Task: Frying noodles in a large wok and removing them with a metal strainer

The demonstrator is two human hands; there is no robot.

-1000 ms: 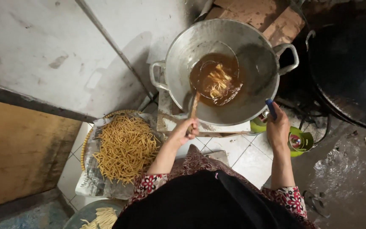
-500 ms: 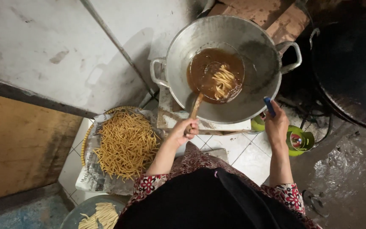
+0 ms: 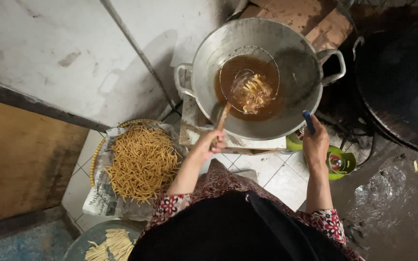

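Observation:
A big metal wok (image 3: pixel 296 58) holds brown oil with pale dough sticks (image 3: pixel 255 91) frying in it. My left hand (image 3: pixel 210 145) grips the wooden handle of a wire skimmer (image 3: pixel 240 79) whose head sits in the oil beside the sticks. My right hand (image 3: pixel 315 142) is below the wok's right rim, holding a small blue-handled thing (image 3: pixel 308 121) that I cannot make out further. Left of my arm, a heap of golden fried sticks (image 3: pixel 141 162) lies on newspaper in a round tray.
A bowl of pale raw sticks (image 3: pixel 107 241) is at the bottom left. A green gas cylinder (image 3: pixel 340 163) stands under my right hand. A large black pan (image 3: pixel 402 82) is at the right. A white tiled floor and a wooden board at the left surround the stove.
The skimmer's head has swung across the oil, pushing the sticks from the centre toward the right. My right hand has stayed near the rim.

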